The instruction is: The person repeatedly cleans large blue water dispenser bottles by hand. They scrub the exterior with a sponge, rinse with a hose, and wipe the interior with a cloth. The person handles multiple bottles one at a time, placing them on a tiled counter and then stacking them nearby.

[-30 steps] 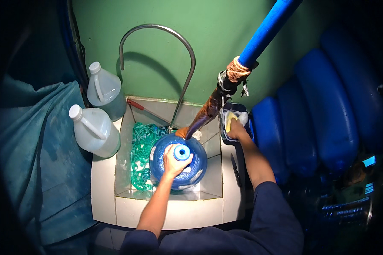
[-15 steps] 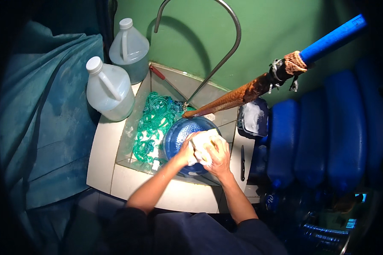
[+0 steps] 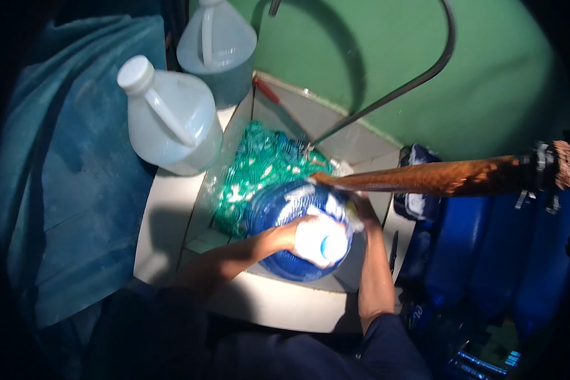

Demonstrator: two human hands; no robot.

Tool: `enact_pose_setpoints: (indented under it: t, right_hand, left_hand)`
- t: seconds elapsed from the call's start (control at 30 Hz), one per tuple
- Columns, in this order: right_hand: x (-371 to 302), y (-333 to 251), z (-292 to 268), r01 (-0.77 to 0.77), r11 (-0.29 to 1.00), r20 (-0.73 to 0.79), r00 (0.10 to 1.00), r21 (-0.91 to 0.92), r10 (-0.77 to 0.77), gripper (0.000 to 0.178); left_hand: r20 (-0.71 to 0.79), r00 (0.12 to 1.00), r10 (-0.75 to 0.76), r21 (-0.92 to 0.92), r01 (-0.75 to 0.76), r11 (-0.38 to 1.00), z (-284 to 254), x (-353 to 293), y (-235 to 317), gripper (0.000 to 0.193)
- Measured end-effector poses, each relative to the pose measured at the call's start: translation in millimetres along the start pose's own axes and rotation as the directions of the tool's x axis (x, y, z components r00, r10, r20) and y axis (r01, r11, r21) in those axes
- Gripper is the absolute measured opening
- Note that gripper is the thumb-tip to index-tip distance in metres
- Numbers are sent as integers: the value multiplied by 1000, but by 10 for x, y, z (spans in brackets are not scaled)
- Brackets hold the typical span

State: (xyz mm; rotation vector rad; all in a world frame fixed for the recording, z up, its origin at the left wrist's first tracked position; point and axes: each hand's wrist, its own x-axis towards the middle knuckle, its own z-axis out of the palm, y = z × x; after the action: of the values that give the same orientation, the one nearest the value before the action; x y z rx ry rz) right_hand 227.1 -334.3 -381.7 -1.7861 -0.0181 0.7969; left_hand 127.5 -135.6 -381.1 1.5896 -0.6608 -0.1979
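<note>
A large blue water jug (image 3: 275, 212) stands in the tiled basin (image 3: 367, 152), its mouth tipped up toward me. My left hand (image 3: 296, 233) wraps the neck; glare bleaches the fingers and the neck together. At the jug's far right side, my right hand (image 3: 365, 210) presses a pale soapy pad (image 3: 353, 220) against the wall. Motion blurs this hand, and its fingers are partly hidden. Green netting (image 3: 250, 168) lies bunched in the basin to the left of the jug.
A wooden pole (image 3: 437, 176) slants over the basin from the right, near a bent metal rod (image 3: 392, 95). Two handled plastic jugs (image 3: 171, 120) occupy the left ledge. A knife (image 3: 394, 253) and dark tub (image 3: 416, 204) sit right, beside several blue containers (image 3: 462, 247).
Both hands were together on the white pad over the jug's mouth. Now my left hand grips the neck and the right has carried the pad to the far right side. The view has shifted.
</note>
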Motion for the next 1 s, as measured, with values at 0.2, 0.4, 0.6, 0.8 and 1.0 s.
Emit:
enact_pose_setpoints:
  t: [0.2, 0.4, 0.6, 0.8, 1.0]
  right_hand:
    - [-726, 134, 565, 364, 356, -65, 614, -861, -787, 54]
    - [-28, 703, 354, -389, 784, 140, 919, 484, 369, 51]
    - [-332, 827, 419, -30, 552, 56, 998, 833, -29, 58]
    - [695, 1447, 568, -405, 374, 290, 899, 834, 327, 60]
    - [787, 1809, 1014, -386, 260, 268, 880, 885, 392, 60]
  left_hand:
    - [-776, 607, 174, 273, 74, 959, 163, -74, 188, 55]
    - [-34, 995, -97, 134, 101, 986, -180, -77, -3, 78]
    - [-758, 638, 132, 263, 115, 958, -205, -27, 347, 59]
    - [152, 975, -162, 114, 146, 983, -351, -59, -51, 65]
    - [-757, 653, -25, 189, 256, 948, -288, 97, 349, 67]
